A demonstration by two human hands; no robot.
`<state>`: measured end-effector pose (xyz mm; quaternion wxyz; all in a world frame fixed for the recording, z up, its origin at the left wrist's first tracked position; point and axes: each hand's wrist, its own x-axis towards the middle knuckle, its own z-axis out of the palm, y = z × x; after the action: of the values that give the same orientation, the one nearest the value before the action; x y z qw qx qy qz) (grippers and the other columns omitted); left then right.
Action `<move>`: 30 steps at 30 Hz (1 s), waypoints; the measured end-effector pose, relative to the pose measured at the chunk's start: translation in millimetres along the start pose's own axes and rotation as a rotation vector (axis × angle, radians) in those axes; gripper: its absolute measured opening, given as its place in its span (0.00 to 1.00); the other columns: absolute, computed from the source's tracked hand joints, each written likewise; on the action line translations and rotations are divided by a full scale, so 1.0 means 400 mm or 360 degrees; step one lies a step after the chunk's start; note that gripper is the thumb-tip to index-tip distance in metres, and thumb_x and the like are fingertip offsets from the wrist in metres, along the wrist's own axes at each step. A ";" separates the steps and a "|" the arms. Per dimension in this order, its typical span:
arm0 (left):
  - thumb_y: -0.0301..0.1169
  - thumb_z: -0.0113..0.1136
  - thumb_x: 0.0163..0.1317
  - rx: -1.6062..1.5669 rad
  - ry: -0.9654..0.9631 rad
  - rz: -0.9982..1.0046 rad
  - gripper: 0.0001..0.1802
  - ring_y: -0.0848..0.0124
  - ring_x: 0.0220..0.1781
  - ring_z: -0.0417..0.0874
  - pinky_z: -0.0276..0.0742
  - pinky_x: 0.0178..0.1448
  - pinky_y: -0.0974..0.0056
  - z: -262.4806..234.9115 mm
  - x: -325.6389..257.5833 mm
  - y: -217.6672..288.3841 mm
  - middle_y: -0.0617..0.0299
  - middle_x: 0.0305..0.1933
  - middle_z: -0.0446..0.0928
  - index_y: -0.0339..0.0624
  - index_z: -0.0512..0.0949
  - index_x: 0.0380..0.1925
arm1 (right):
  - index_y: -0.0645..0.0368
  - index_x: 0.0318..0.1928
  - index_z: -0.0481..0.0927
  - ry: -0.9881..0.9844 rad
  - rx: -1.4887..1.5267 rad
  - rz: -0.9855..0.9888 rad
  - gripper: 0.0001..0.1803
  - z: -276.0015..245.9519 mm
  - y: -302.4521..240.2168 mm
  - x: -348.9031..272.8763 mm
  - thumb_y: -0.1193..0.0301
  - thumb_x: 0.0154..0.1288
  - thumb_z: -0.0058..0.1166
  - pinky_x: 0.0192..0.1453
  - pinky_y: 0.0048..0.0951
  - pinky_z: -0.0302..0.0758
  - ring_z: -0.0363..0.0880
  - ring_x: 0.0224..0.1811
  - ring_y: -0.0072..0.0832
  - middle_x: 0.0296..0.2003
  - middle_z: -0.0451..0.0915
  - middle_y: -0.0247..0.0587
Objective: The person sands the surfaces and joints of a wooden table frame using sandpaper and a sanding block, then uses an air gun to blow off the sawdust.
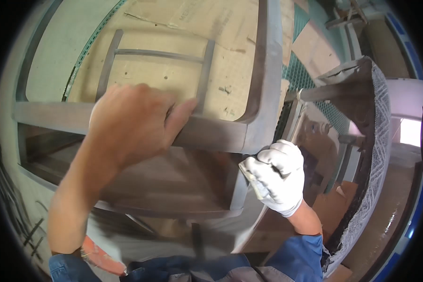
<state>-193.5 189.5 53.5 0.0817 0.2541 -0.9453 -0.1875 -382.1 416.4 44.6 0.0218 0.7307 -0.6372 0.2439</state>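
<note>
A grey-brown wooden chair frame stands in front of me, with rounded inner corners and a boxed lower part. My left hand, bare, lies over its front rail. The fingers curl over the far side, mostly hidden, and the thumb stretches along the wood to the right. At the frame's right front corner, my right hand wears a white glove and is closed like a fist against the post. A pale edge shows along its left side; whether that is glove or a held piece I cannot tell.
Beyond the rail, worn cardboard covers a surface with green mesh edging. Another dark frame wrapped in whitish netting stands close on my right. An orange curved thing is near my left forearm. Dark thin strips lie at far left.
</note>
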 end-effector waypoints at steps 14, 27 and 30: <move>0.47 0.44 0.76 -0.0021 0.0468 -0.0018 0.24 0.42 0.38 0.83 0.78 0.52 0.45 0.040 -0.002 -0.006 0.38 0.34 0.82 0.37 0.81 0.39 | 0.57 0.45 0.89 -0.0074 -0.0075 -0.0016 0.17 -0.024 -0.002 0.052 0.84 0.54 0.66 0.41 0.31 0.77 0.81 0.39 0.35 0.39 0.80 0.42; 0.51 0.43 0.77 0.0253 0.0257 -0.0252 0.37 0.40 0.31 0.80 0.78 0.44 0.44 0.052 0.017 0.018 0.38 0.24 0.78 0.28 0.80 0.20 | 0.64 0.43 0.87 0.0104 0.0284 0.0292 0.12 -0.014 0.060 -0.089 0.87 0.58 0.65 0.51 0.28 0.80 0.83 0.44 0.30 0.43 0.85 0.42; 0.53 0.44 0.76 0.0258 0.0511 -0.0181 0.38 0.40 0.31 0.79 0.78 0.44 0.45 0.079 0.024 0.006 0.38 0.22 0.77 0.28 0.80 0.20 | 0.61 0.46 0.90 0.0218 0.0544 0.0591 0.11 -0.022 0.034 -0.121 0.79 0.64 0.67 0.50 0.30 0.79 0.84 0.44 0.32 0.48 0.86 0.44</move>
<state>-210.7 196.4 25.9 0.1999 0.3396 -0.9163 -0.0721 -401.2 461.3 30.0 -0.1039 0.5762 -0.7070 0.3967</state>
